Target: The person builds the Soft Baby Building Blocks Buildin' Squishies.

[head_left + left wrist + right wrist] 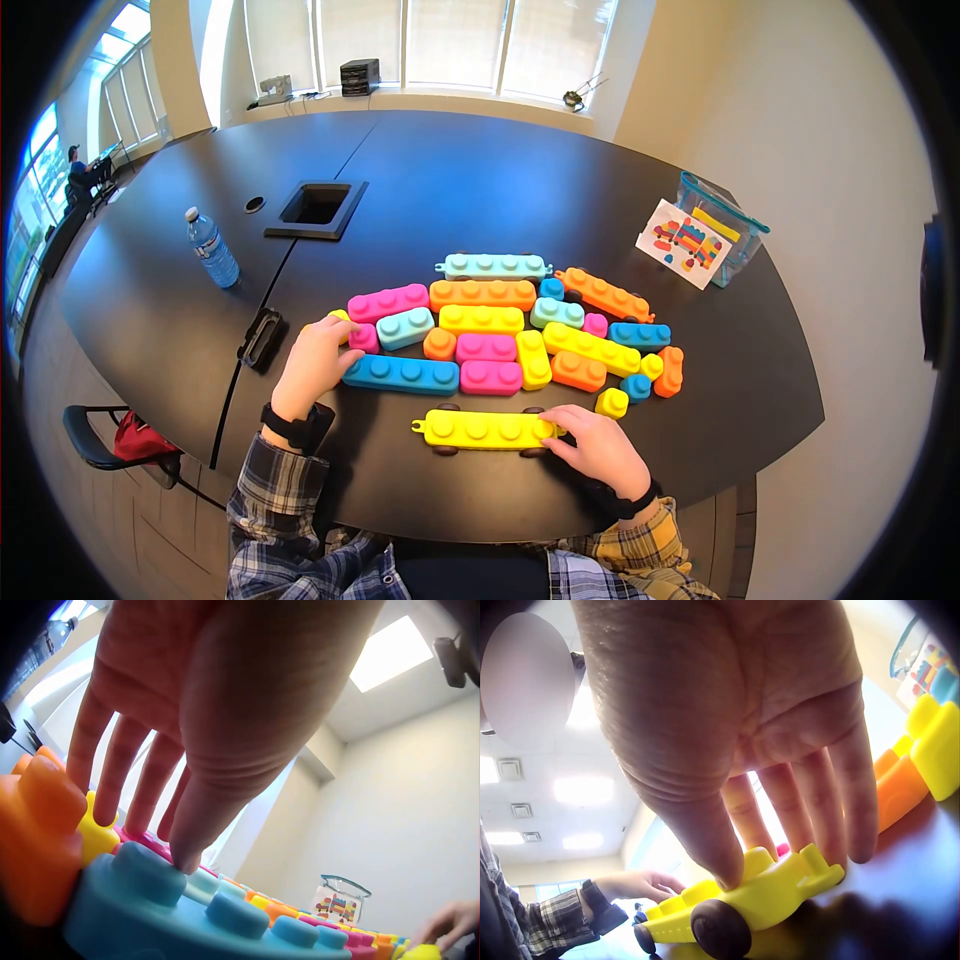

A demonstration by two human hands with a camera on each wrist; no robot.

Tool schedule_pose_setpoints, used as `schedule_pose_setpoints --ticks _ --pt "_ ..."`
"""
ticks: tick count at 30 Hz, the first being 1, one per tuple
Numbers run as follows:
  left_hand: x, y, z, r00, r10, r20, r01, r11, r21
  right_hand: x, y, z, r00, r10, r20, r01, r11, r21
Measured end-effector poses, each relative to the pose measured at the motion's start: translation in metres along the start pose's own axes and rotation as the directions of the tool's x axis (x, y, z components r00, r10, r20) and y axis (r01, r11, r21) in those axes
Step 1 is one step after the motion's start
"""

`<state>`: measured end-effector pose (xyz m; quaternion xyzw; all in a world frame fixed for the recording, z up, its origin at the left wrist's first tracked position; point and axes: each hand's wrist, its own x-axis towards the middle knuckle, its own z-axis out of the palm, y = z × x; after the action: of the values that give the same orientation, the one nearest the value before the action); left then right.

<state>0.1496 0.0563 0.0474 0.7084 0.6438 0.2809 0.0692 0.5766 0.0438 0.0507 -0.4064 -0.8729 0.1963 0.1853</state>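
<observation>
A long yellow wheeled base [478,429] lies crosswise nearest the person. The right hand [603,455] holds its right end; in the right wrist view the thumb of this hand [742,727] is against the near side of the base [772,896], fingers beyond it. The left hand [312,368] is over the left end of the long blue block [402,374], fingers loosely extended. In the left wrist view the left thumb is at a stud of the blue block [150,874], with an orange block [45,832] and a yellow one [96,832] by the fingers, partly hidden.
Several coloured blocks lie grouped beyond the base, with a light-blue wheeled base [494,267] and an orange one [606,295] behind. A clear bag [745,245] with a picture card [684,243] stands back right. A water bottle [213,250] and table socket openings [318,207] are left.
</observation>
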Motion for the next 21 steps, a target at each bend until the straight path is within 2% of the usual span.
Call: schedule_pose_setpoints --ticks 3,6,10,12,13,15,17,19,21 --pt "0.005 -0.005 0.003 0.999 0.034 -0.006 -0.034 0.999 0.025 0.0 0.0 0.001 1.0 0.007 0.008 -0.007 1.0 -0.007" --pt "0.015 -0.018 0.015 1.0 -0.01 0.003 0.01 0.998 0.066 0.0 -0.002 0.001 1.0 0.024 0.0 -0.024 1.0 -0.004" --pt "0.02 -0.013 0.009 0.999 0.0 0.047 -0.005 0.994 0.113 0.0 -0.003 0.0 1.0 0.024 -0.003 -0.024 1.0 -0.011" --pt "0.018 -0.008 0.004 0.997 0.035 -0.07 -0.025 0.988 0.152 -0.001 -0.002 -0.002 1.0 0.027 0.008 -0.026 0.999 -0.024" --pt "0.016 0.001 -0.004 0.997 0.038 -0.07 -0.027 0.988 0.152 -0.001 -0.001 -0.003 1.0 0.028 0.006 -0.028 0.999 -0.024" --pt "0.008 0.031 -0.025 0.978 0.096 -0.186 -0.09 0.995 0.041 -0.001 0.0 -0.002 1.0 0.023 0.003 -0.023 1.0 -0.013" --pt "-0.003 0.058 -0.037 0.978 0.184 -0.103 -0.201 0.958 -0.203 -0.002 0.002 -0.002 1.0 0.026 0.003 -0.026 1.0 -0.013" --pt "-0.019 0.083 -0.031 0.976 0.202 0.087 -0.15 0.901 -0.407 -0.002 0.002 -0.002 1.0 0.027 0.0 -0.027 1.0 -0.014" --pt "-0.032 0.094 -0.016 0.929 0.258 0.265 -0.137 0.906 -0.401 -0.002 0.003 -0.002 1.0 0.015 -0.008 -0.015 1.0 0.002"
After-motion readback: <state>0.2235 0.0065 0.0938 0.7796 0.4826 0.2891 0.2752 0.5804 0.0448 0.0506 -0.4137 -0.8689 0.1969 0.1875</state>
